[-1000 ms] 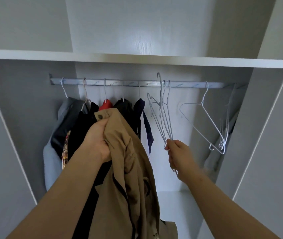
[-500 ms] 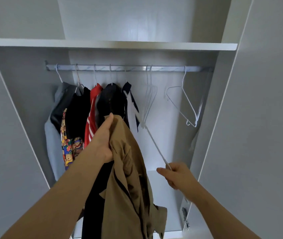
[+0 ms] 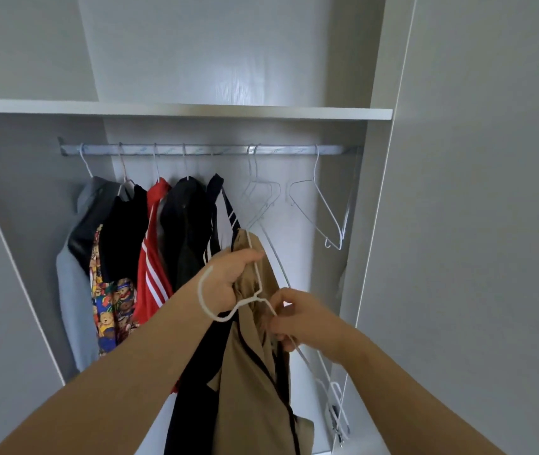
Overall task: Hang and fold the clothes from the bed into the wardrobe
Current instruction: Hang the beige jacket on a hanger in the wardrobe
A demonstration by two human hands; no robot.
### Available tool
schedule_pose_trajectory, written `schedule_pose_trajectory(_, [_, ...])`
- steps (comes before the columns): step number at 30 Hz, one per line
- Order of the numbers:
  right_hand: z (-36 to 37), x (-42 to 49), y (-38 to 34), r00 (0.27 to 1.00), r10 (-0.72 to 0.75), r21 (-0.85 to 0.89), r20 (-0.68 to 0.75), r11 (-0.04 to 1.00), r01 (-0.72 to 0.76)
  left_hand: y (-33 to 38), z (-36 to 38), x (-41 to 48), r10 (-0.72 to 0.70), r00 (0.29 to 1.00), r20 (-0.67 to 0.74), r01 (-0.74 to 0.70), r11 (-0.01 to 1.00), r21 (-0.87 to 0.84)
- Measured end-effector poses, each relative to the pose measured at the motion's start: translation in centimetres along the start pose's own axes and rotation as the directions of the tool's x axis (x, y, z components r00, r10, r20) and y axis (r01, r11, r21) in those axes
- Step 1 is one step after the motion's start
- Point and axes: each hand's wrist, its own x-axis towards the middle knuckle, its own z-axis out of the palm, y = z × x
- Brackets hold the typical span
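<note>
A tan garment with dark trim (image 3: 255,372) hangs from my left hand (image 3: 228,277), which grips its top in front of the open wardrobe. My right hand (image 3: 297,316) pinches a white wire hanger (image 3: 225,315) against the garment; the hanger's hook curls over my left wrist. Behind, the metal rail (image 3: 209,149) carries several hung clothes (image 3: 150,244) on its left half and empty white hangers (image 3: 320,208) on its right half.
A white shelf (image 3: 179,110) spans the wardrobe above the rail. The wardrobe's side panel and door (image 3: 458,224) stand close on the right. More white hangers (image 3: 337,412) lie low at the right, over the wardrobe's pale floor.
My right hand has pulled a white hanger off the rail and brought it left to the tan garment. The hanger's hook now lies over my left wrist.
</note>
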Motion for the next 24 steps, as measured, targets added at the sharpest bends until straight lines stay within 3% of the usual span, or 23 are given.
schedule_pose_trajectory(4, [1.1,1.2,-1.0,0.979,-0.102,0.038,-0.176,0.993,0.11,0.5,-0.5,0.0,0.085,0.996,0.035,-0.086,0.996,0.026])
schedule_pose_trajectory(7, [0.8,1.4,-0.1,0.884,-0.069,0.051,-0.462,0.993,0.104,1.0,-1.7,0.3,0.116,0.993,-0.027,-0.115,0.993,0.007])
schedule_pose_trajectory(9, [0.2,1.3,0.5,0.824,-0.052,0.13,-0.564,0.98,0.151,1.5,-2.5,0.5,0.141,0.988,-0.065,-0.141,0.99,-0.001])
schedule_pose_trajectory(11, [-0.3,1.3,0.7,0.808,-0.04,0.173,-0.587,0.969,0.174,1.9,-3.5,1.0,0.197,0.976,-0.093,-0.193,0.98,0.048])
schedule_pose_trajectory(16, [-2.1,1.7,1.1,0.746,0.053,0.299,-0.663,0.933,0.199,3.0,-7.0,1.9,0.408,0.902,-0.142,-0.319,0.851,0.417])
schedule_pose_trajectory(18, [-2.6,1.6,1.5,0.759,0.08,0.37,-0.646,0.903,0.219,3.5,-8.3,2.0,0.419,0.892,-0.17,-0.313,0.844,0.435])
schedule_pose_trajectory(21, [-2.5,1.4,1.9,0.835,0.13,0.48,-0.534,0.86,0.173,4.4,-9.4,2.0,0.383,0.906,-0.178,-0.291,0.872,0.394])
schedule_pose_trajectory(24, [-1.4,1.6,2.0,0.885,0.119,0.297,-0.451,0.955,0.023,5.4,-10.1,1.2,0.312,0.93,-0.192,-0.247,0.921,0.301])
